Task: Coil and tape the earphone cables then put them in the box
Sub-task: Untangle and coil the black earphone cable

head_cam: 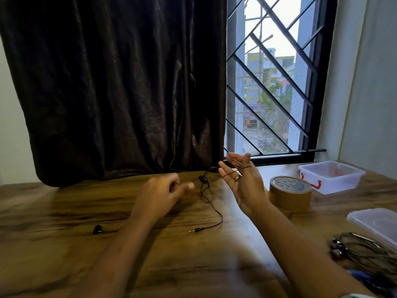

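Right hand (242, 179) – centre of the frame, raised, palm turned up and inward, fingers straight and spread; a black earphone cable (212, 204) lies looped across the fingers.

Left hand (165, 190) – just left of it and lower, back toward the camera, fingers curled in, pinching the same cable; blurred.

Both forearms rise from the bottom edge.

Cable – strung between the hands, an in-line pod (203, 179) hanging between them. The slack drops to the surface (64, 211) and ends in a jack plug (194, 230). One earbud (97, 229) lies at lower left.

Right of the frame: brown tape roll (290, 192), clear plastic box (330, 176), its lid (376, 222) and a bundle of further earphones (365, 248).

Behind: dark curtain (118, 82), barred window (272, 82).
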`<control>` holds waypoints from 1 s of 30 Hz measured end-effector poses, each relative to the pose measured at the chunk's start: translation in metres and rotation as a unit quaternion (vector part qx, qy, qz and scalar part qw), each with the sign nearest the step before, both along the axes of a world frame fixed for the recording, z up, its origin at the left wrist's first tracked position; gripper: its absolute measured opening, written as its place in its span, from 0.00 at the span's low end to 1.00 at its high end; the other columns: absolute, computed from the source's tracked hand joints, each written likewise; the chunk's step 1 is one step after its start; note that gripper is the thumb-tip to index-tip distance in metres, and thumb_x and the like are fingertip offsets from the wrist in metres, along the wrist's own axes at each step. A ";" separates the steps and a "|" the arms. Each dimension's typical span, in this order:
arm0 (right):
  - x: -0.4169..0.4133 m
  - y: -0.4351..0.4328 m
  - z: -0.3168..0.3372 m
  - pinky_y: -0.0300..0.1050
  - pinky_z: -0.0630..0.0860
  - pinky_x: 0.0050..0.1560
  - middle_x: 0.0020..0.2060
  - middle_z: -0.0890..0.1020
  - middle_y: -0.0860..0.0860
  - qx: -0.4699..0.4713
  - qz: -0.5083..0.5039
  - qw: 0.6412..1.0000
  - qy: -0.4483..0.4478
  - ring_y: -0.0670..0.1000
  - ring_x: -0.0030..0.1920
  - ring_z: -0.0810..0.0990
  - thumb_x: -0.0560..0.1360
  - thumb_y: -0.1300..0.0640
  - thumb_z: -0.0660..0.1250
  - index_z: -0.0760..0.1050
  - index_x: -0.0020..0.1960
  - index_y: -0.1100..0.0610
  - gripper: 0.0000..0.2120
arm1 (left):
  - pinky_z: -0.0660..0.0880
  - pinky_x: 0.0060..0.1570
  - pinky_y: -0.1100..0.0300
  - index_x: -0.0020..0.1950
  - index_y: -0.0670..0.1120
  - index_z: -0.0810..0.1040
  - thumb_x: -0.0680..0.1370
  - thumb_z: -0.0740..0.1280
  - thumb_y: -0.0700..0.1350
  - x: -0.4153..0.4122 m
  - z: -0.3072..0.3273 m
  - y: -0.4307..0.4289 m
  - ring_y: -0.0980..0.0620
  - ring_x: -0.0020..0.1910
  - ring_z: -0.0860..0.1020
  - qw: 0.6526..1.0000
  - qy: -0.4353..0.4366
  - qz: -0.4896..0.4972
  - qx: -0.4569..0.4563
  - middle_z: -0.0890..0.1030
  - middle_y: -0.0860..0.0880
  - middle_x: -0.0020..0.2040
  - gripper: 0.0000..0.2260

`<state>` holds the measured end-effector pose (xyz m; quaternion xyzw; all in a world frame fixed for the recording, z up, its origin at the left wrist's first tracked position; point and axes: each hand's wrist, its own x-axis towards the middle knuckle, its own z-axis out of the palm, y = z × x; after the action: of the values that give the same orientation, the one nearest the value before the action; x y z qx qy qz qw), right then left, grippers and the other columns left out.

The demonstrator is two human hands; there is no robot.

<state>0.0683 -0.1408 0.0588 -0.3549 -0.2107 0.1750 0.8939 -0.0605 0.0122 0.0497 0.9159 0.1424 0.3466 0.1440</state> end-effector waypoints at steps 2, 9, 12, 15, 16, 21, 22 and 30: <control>-0.001 0.003 -0.003 0.41 0.82 0.45 0.60 0.76 0.60 -0.008 -0.018 1.000 -0.013 0.58 0.58 0.79 0.80 0.48 0.55 0.76 0.53 0.61 0.18 | 0.65 0.30 0.66 0.41 0.52 0.72 0.67 0.56 0.71 -0.003 0.001 0.001 0.60 0.32 0.72 0.994 0.098 0.018 0.048 0.75 0.55 0.35 0.23; 0.007 0.001 -0.005 0.53 0.81 0.50 0.45 0.82 0.54 -0.090 -0.135 0.985 -0.056 0.53 0.51 0.81 0.81 0.45 0.54 0.77 0.46 0.56 0.18 | 0.63 0.67 0.44 0.77 0.57 0.40 0.59 0.56 0.78 -0.007 -0.005 0.016 0.45 0.75 0.55 0.980 0.163 0.066 -0.092 0.45 0.49 0.78 0.53; 0.010 -0.005 -0.006 0.52 0.80 0.46 0.43 0.81 0.51 -0.150 -0.176 0.968 -0.103 0.49 0.45 0.80 0.80 0.45 0.56 0.77 0.44 0.54 0.17 | 0.58 0.69 0.41 0.74 0.60 0.32 0.59 0.65 0.73 -0.004 -0.013 0.014 0.43 0.76 0.46 0.966 0.200 0.054 -0.153 0.33 0.50 0.76 0.56; 0.009 -0.007 -0.007 0.49 0.78 0.42 0.42 0.80 0.49 -0.236 -0.143 0.945 -0.173 0.45 0.41 0.77 0.78 0.44 0.60 0.78 0.44 0.54 0.16 | 0.59 0.69 0.41 0.74 0.62 0.34 0.58 0.66 0.73 -0.002 -0.019 0.015 0.42 0.76 0.45 0.968 0.215 0.059 -0.117 0.32 0.51 0.76 0.56; 0.007 -0.006 -0.006 0.47 0.77 0.38 0.40 0.80 0.50 -0.236 -0.101 0.951 -0.171 0.45 0.39 0.76 0.78 0.45 0.60 0.78 0.44 0.55 0.16 | 0.59 0.69 0.42 0.75 0.61 0.36 0.59 0.64 0.74 -0.001 -0.020 0.015 0.43 0.76 0.47 0.970 0.203 0.049 -0.125 0.32 0.52 0.76 0.55; 0.003 -0.002 -0.014 0.36 0.69 0.22 0.33 0.78 0.51 -0.392 0.017 0.857 -0.335 0.47 0.27 0.76 0.77 0.69 0.59 0.75 0.48 0.60 0.08 | 0.76 0.55 0.56 0.77 0.55 0.44 0.68 0.66 0.65 0.005 -0.017 0.010 0.67 0.45 0.73 0.981 0.043 -0.012 -0.188 0.38 0.58 0.77 0.46; 0.004 -0.001 -0.016 0.34 0.69 0.22 0.32 0.78 0.49 -0.457 0.026 0.798 -0.392 0.49 0.30 0.78 0.75 0.71 0.57 0.76 0.48 0.59 0.12 | 0.77 0.48 0.62 0.77 0.55 0.46 0.71 0.68 0.60 0.006 -0.016 0.010 0.67 0.38 0.73 0.983 0.017 -0.020 -0.181 0.41 0.60 0.77 0.43; -0.006 -0.007 -0.011 0.45 0.73 0.44 0.63 0.75 0.47 -0.640 -0.160 0.438 -0.610 0.55 0.57 0.78 0.74 0.68 0.63 0.70 0.67 0.46 0.26 | 0.71 0.40 0.76 0.64 0.61 0.72 0.78 0.64 0.37 0.006 -0.003 -0.014 0.58 0.45 0.78 0.988 -0.127 -0.075 -0.056 0.76 0.59 0.57 0.21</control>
<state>0.0624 -0.1474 0.0476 -0.8684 -0.4689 -0.1485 0.0636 -0.0545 -0.0016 0.0465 0.8632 0.0736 0.4394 0.2376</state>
